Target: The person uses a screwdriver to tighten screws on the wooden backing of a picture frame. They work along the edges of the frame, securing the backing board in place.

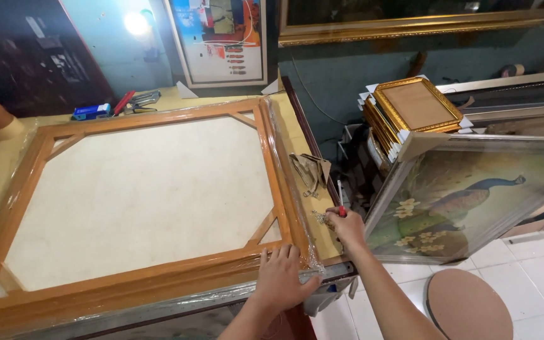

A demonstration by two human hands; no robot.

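With the left hand (279,281) pressed flat on the plastic-wrapped wooden frame (140,195) at the worktop's (297,135) near right corner, the right hand (346,228), closed on a red-handled tool (340,203), should probably work steadily along that edge.

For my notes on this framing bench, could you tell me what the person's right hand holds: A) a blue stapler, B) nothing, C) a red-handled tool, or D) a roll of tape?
C: the right hand grips a thin red-handled tool beside the wooden frame's corner, while the left hand presses flat on the frame's near edge.
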